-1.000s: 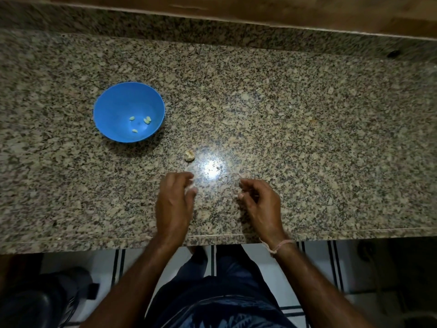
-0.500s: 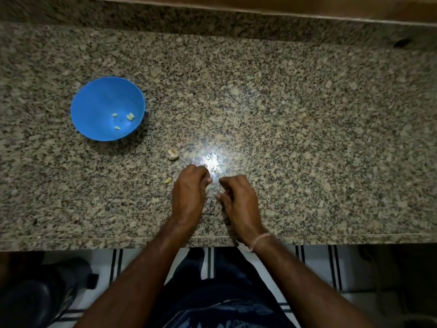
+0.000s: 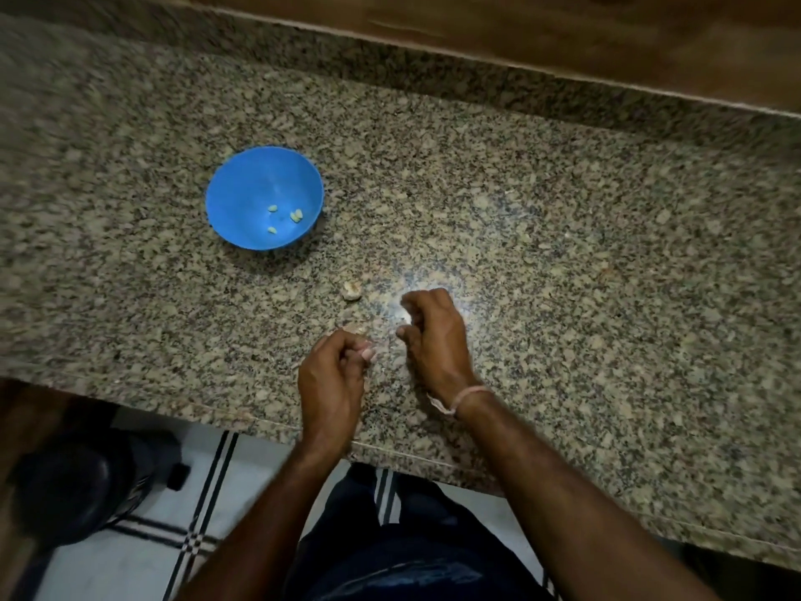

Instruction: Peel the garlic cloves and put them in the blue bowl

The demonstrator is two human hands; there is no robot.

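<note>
Granite counter (image 3: 563, 253), speckled; round blue bowl (image 3: 242, 188) holds pale cloves (image 3: 296, 215); left hand (image 3: 331, 379), right hand (image 3: 435, 336) curled, grip unclear

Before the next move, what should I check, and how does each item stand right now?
1. Blue bowl upright, mouth unobstructed: ok.
2. Peeled cloves inside the bowl: ok, several.
3. Garlic piece lying on the counter between bowl and hands: ok, in view; whether it is peeled, cannot tell.
4. Left hand holding a clove: cannot tell, fingers curled.
5. Right hand holding a clove: cannot tell, fingers curled.
6. Path from hands to bowl free: ok.
</note>
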